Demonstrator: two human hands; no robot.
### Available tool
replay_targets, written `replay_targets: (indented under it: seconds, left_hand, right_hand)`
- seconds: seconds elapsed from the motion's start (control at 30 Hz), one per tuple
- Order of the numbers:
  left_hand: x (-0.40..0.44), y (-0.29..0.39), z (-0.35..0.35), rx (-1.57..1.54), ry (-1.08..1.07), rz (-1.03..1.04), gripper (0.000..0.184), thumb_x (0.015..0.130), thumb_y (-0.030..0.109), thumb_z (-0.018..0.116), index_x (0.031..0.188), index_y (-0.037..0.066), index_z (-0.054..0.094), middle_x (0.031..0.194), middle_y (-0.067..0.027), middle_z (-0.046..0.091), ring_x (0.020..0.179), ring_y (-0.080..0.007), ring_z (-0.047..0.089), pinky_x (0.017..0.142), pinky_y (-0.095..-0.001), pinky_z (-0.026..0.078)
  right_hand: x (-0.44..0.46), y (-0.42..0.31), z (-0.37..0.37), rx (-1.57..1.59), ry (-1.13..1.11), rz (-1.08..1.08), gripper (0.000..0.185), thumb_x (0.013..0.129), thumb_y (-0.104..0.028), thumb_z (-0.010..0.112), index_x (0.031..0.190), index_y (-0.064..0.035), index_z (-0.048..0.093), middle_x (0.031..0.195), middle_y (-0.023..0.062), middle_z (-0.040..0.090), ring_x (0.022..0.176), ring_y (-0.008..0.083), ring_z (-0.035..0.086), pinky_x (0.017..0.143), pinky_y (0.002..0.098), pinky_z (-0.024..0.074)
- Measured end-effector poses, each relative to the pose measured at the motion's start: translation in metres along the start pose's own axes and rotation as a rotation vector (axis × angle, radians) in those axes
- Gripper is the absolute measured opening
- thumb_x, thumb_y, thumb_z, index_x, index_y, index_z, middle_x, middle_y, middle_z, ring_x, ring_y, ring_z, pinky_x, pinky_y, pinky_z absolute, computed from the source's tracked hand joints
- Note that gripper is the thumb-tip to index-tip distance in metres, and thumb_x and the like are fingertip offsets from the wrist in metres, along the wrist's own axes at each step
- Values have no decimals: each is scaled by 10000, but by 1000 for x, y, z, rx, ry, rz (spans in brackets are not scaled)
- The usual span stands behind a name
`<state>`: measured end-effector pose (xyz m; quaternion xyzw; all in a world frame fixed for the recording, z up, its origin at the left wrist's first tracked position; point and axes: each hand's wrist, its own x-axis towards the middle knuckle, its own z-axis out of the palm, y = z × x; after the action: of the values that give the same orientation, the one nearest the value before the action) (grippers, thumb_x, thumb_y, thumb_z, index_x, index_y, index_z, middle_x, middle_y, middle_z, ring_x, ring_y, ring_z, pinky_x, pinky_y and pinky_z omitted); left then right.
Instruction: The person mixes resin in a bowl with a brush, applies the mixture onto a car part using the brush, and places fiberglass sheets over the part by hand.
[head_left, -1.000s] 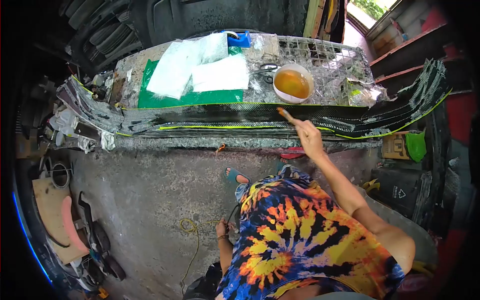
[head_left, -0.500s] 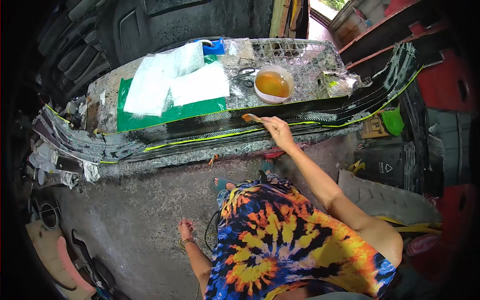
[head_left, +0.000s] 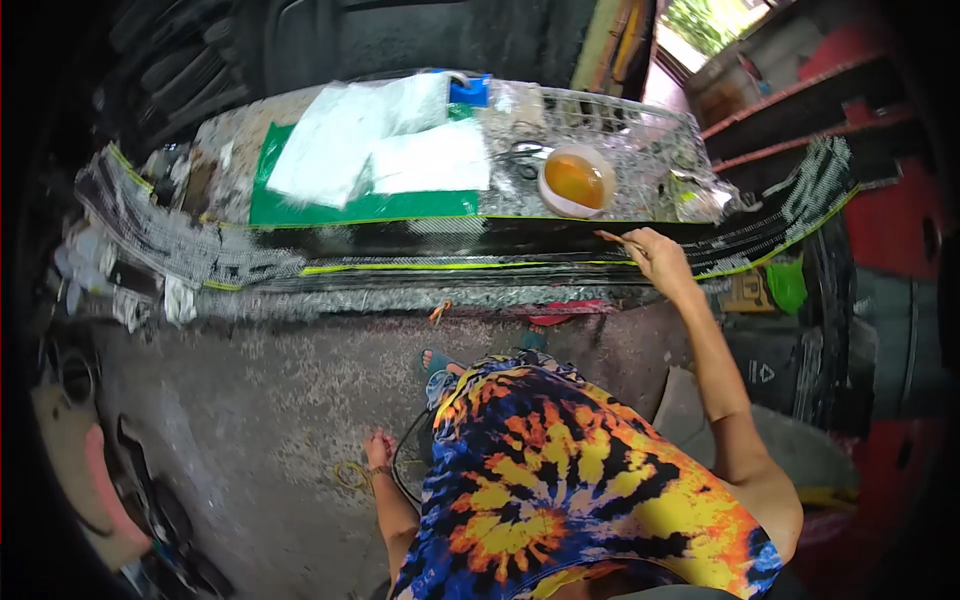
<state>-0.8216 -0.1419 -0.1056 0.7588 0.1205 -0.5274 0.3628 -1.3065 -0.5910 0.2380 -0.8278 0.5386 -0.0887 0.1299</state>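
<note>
My right hand is closed on the handle of a brush, whose tip is over the long black woven strip with yellow-green edges. Just behind the brush stands a white bowl of amber liquid. White fibrous sheets lie on a green sheet at the back left of the bench. Dark-handled scissors lie beside the bowl. Low at my side hangs my left hand, above the floor; its fingers are small and blurred.
A blue tape dispenser is at the bench's back edge. Crumpled foil-like material lies right of the bowl. A yellow cord lies on the floor near my left hand. Dark panels lean behind the bench.
My right hand and the brush have moved right along the black strip, from left of the bowl to its right. The camera view has shifted and turned. My left hand has come away from the dark cord.
</note>
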Motion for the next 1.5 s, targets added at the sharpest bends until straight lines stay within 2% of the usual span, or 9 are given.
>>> replay_targets:
  seconds: [0.13, 0.3, 0.4, 0.57, 0.8, 0.87, 1.03, 1.23, 1.5]
  left_hand:
    - [2, -5, 8, -63, -6, 15, 257, 904, 298, 573, 1015, 73, 519, 739, -33, 586, 624, -150, 603, 454, -267, 459]
    - [-50, 11, 33, -221, 143, 84, 179, 929, 246, 550, 918, 68, 531, 668, -18, 542, 527, -106, 526, 414, -243, 409]
    - [-38, -34, 14, -367, -34, 144, 199, 932, 246, 544, 829, 76, 537, 638, -15, 528, 501, -98, 497, 414, -243, 388]
    - [-67, -99, 10, -371, 125, 13, 264, 905, 289, 579, 751, 79, 533, 604, -20, 529, 488, -130, 509, 421, -261, 394]
    - [-67, -152, -5, -439, 130, -188, 307, 869, 273, 615, 1000, 4, 546, 778, -101, 577, 639, -209, 577, 520, -354, 499]
    - [-66, -143, -13, -391, 161, -216, 270, 877, 261, 611, 950, 11, 542, 756, -92, 567, 631, -207, 575, 522, -355, 507]
    - [-41, -123, -31, -530, 118, -40, 244, 868, 290, 622, 846, 66, 529, 700, -47, 558, 584, -169, 566, 492, -312, 489]
    - [-37, -62, -42, -416, 185, 26, 260, 875, 329, 614, 862, 79, 546, 689, -30, 602, 572, -135, 589, 472, -272, 482]
    - [-31, -39, -41, -276, 146, -23, 264, 882, 313, 599, 946, 59, 571, 713, -43, 613, 583, -138, 596, 481, -286, 493]
  right_hand:
    - [55, -28, 22, -228, -376, -309, 121, 800, -139, 564, 840, -49, 634, 863, 164, 641, 793, 353, 637, 683, 457, 510]
    - [119, -76, 84, -382, -503, -596, 183, 814, -201, 596, 784, -24, 628, 752, 193, 642, 736, 374, 638, 657, 473, 507]
    - [147, -117, 102, -333, -514, -679, 161, 790, -176, 592, 772, -21, 629, 743, 202, 640, 732, 386, 636, 654, 475, 508]
    - [178, -189, 111, -345, -552, -713, 134, 734, -114, 573, 730, 0, 644, 770, 228, 649, 750, 402, 644, 668, 481, 516]
    - [215, -263, 126, -338, -668, -676, 113, 743, -141, 582, 714, -49, 642, 691, 158, 649, 688, 342, 648, 619, 430, 509]
    - [220, -282, 126, -273, -549, -716, 114, 722, -100, 574, 751, -28, 657, 793, 205, 662, 757, 374, 651, 658, 441, 517]
    - [198, -289, 114, 120, -243, -681, 184, 841, -202, 604, 990, -136, 689, 862, 122, 674, 788, 313, 640, 668, 418, 500]
    - [120, -240, 183, 308, -58, -427, 174, 847, -103, 611, 1004, -55, 668, 852, 133, 643, 758, 281, 643, 665, 357, 504]
    - [94, -183, 156, 399, 144, -221, 143, 843, -55, 623, 972, -4, 661, 868, 158, 659, 782, 273, 659, 713, 314, 505]
